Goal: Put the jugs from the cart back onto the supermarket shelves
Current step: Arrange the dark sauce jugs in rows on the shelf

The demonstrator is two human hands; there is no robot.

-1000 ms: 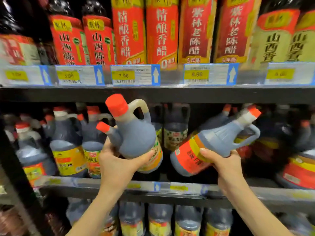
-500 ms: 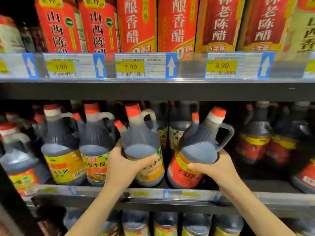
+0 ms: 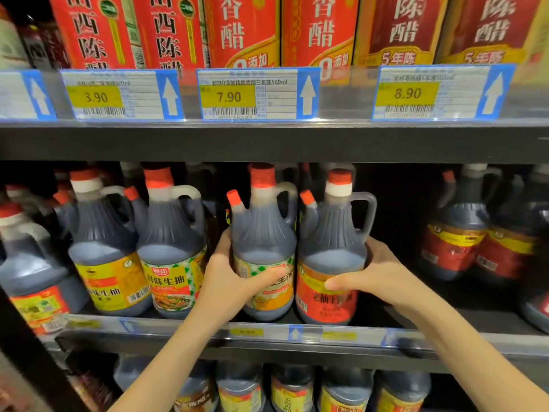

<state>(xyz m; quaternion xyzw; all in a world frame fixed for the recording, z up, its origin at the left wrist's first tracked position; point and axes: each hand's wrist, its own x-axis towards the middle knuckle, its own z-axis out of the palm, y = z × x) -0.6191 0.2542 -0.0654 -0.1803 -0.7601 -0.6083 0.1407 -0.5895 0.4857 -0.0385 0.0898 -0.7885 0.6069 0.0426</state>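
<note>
Head view: both jugs look seated on the shelf (image 3: pixel 184 328) below the 7.90 price tag (image 3: pixel 228 97), the green-check jug (image 3: pixel 263 233) right under it and the red-label jug (image 3: pixel 329 233) just beside, labels facing out for shoppers. The left hand (image 3: pixel 228 281) wraps the first, thumb across its label; the right hand (image 3: pixel 377 272) curls round the second, steadying it. A second ago both hung tilted in mid-air.

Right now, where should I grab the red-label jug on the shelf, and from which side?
Take the loop handle beside its neck, coming from the right. The red-label jug stands upright with that handle facing the open gap, while the checked-label jug crowds its left side.
</note>
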